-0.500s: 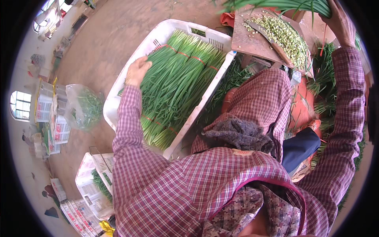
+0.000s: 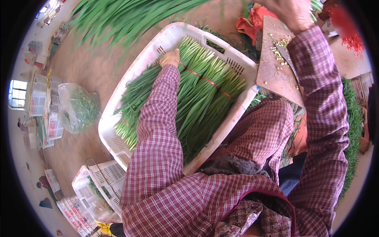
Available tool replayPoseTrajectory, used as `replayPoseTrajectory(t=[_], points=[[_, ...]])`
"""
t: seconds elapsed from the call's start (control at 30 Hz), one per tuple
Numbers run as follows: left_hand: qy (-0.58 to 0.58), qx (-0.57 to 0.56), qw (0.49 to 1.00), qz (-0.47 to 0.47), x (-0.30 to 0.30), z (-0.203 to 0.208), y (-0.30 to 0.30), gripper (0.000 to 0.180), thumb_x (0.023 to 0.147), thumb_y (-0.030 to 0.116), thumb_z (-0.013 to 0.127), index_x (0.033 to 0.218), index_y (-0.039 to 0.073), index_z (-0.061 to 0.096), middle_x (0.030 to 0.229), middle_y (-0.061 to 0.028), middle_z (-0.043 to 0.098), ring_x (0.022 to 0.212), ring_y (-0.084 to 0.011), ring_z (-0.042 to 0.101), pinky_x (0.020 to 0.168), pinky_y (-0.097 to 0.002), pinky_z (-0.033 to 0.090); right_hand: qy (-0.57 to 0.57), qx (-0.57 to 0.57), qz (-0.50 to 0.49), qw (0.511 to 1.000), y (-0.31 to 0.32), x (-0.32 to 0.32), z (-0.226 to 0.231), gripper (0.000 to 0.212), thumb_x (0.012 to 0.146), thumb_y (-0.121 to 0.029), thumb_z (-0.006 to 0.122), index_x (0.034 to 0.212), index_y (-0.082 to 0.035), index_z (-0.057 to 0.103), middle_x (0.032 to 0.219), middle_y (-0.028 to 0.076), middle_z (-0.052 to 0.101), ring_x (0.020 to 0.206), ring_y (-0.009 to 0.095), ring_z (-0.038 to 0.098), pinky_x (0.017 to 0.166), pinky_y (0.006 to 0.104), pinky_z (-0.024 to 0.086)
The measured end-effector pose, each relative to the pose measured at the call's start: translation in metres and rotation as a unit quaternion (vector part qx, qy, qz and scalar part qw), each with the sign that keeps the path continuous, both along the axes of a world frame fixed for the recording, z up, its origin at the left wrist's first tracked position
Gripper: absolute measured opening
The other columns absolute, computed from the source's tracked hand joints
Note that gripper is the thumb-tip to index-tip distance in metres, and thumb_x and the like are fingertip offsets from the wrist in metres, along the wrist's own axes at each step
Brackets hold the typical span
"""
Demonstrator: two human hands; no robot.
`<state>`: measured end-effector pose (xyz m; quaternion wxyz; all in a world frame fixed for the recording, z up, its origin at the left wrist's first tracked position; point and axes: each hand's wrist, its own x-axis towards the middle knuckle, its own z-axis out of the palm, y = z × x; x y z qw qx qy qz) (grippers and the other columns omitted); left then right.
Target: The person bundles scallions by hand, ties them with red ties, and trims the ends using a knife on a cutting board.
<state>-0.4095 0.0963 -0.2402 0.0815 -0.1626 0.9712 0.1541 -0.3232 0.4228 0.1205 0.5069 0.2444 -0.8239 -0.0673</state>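
Observation:
In my right hand [image 2: 290,14], raised at the upper right, is a large bunch of green chives [image 2: 134,17]. Its long leaves sweep left across the top of the view, and its pale stem ends show beyond my hand. My left hand [image 2: 170,58] reaches into a white plastic crate [image 2: 112,85], closed at the stem end of the leftmost bundle of chives [image 2: 148,81]; its fingertips are partly hidden. More banded bundles of chives [image 2: 201,94] lie side by side there, pale stems toward the far end, with red bands around them.
Right of the crate stands a wooden board [image 2: 272,63] with chopped stem bits and a knife [image 2: 286,57], partly behind my right sleeve. Red strings [image 2: 351,39] hang at the upper right. A clear bag of greens [image 2: 81,106] and stacked crates [image 2: 39,94] sit at the left.
My right hand has swung the bunch of chives leftward over the far side of the crate. My left hand has moved from the crate's left side onto the stem end of the leftmost bundle.

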Motion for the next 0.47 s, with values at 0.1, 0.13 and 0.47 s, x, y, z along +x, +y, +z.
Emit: replayPoseTrajectory(t=[0.1, 0.13, 0.47], points=[[-0.002, 0.01, 1.0, 0.024, 0.004, 0.024, 0.001, 0.074, 0.103, 0.057, 0.025, 0.119, 0.003, 0.072, 0.125, -0.0226, 0.067, 0.119, -0.0406, 0.062, 0.101, -0.0513, 0.046, -0.012, -0.015, 0.1, 0.995, -0.069, -0.012, 0.002, 0.062, 0.068, -0.033, 0.085, 0.121, -0.012, 0.061, 0.104, 0.01, 0.059, 0.103, 0.031, 0.057, 0.093, 0.0434, 0.044], [0.021, -0.001, 1.0, 0.015, 0.006, 0.023, -0.001, 0.074, 0.104, 0.056, 0.023, 0.114, 0.003, 0.074, 0.12, -0.0215, 0.07, 0.116, -0.0398, 0.064, 0.1, -0.0511, 0.047, -0.009, -0.025, 0.14, 0.99, -0.092, -0.013, -0.001, 0.061, 0.07, -0.034, 0.084, 0.122, -0.012, 0.061, 0.103, 0.01, 0.059, 0.103, 0.03, 0.056, 0.093, 0.0437, 0.044], [0.292, 0.33, 0.89, 0.116, 0.064, 0.101, 0.057, 0.078, 0.094, 0.054, 0.059, 0.154, 0.011, 0.033, 0.155, -0.0213, 0.039, 0.137, -0.0308, 0.047, 0.112, -0.0407, 0.038, -0.119, -0.093, 0.362, 0.92, -0.209, -0.043, -0.113, 0.047, 0.08, -0.018, 0.062, 0.126, -0.021, 0.064, 0.109, 0.005, 0.058, 0.113, 0.023, 0.055, 0.108, 0.0497, 0.037]])
